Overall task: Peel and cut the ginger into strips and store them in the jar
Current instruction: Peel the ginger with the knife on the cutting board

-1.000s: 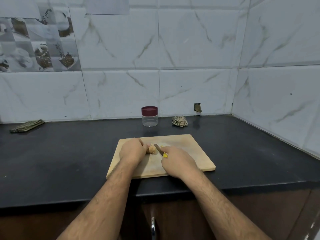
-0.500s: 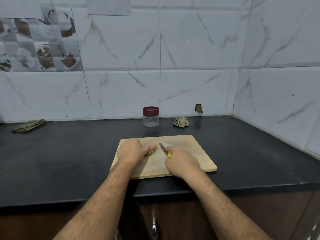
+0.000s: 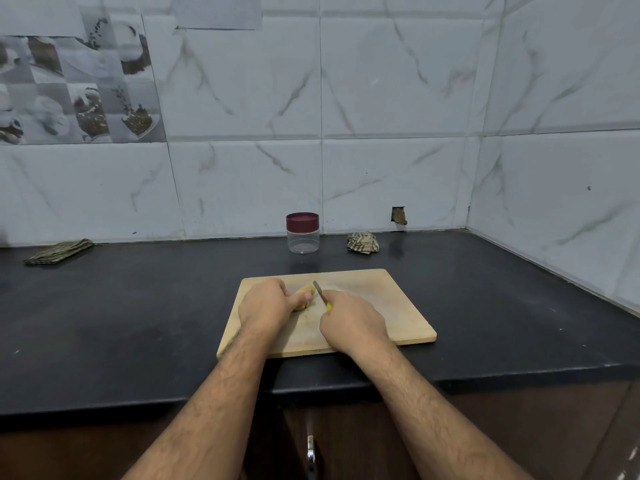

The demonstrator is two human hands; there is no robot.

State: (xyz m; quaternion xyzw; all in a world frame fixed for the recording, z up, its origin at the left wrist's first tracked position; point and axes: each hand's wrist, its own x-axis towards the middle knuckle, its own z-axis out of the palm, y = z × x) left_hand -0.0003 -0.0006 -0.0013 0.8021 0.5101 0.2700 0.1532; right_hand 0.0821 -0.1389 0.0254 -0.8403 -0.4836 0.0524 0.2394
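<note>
Ginger point(image 3: 304, 293): one pale knob, near the far left of your cutting board point(image 3: 398, 317), pinned under your left hand point(image 3: 268, 303), whose thumb and curled fingers grip it. Knife point(image 3: 321, 294): short blade, yellow handle, gripped in your closed right hand point(image 3: 351, 322), blade angled just beside the ginger's right end; whether it touches cannot be told. Progress, as a judgement: you are early in the work, peeling or making first cuts; no strips show on the board. Jar point(image 3: 302, 233): clear, maroon lid on, looks empty, upright on the dark worktop point(image 3: 138, 306) well behind the board near the tiled wall. Left to do: finishing the peel, slicing into strips, opening the jar, filling it. Also present: a folded cloth point(image 3: 59, 251) far left, a crumpled rag point(image 3: 363, 242) right of the jar. Labels: none legible; the paper point(image 3: 218, 10) on the wall is too blurred to read.
</note>
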